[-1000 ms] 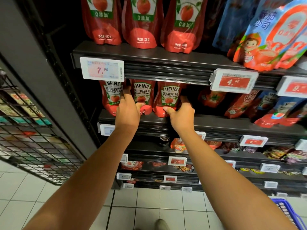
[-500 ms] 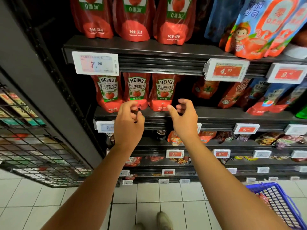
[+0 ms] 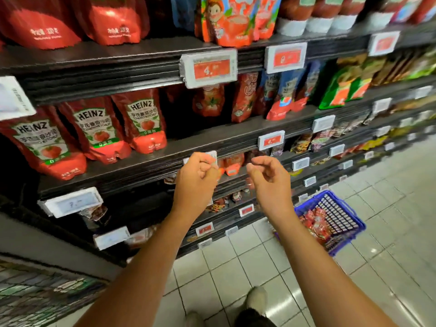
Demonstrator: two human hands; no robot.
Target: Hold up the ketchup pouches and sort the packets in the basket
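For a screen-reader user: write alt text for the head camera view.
Two bare hands, left hand and right hand, hover empty with fingers loosely curled before a supermarket shelf bearing three Heinz ketchup pouches. A blue basket sits on the tiled floor.

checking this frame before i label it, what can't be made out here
- Head view, price tag above the pouches: motion blur smears the digits after the 4.
- Left hand: fingers curled; whether they pinch anything is hidden by the hand itself.
- Blue basket: the right forearm covers its near corner; the red packets inside are too blurred to identify.
- Lower shelf tag: price too faint to read.
- Top-row red pouches: cut off by the upper edge.
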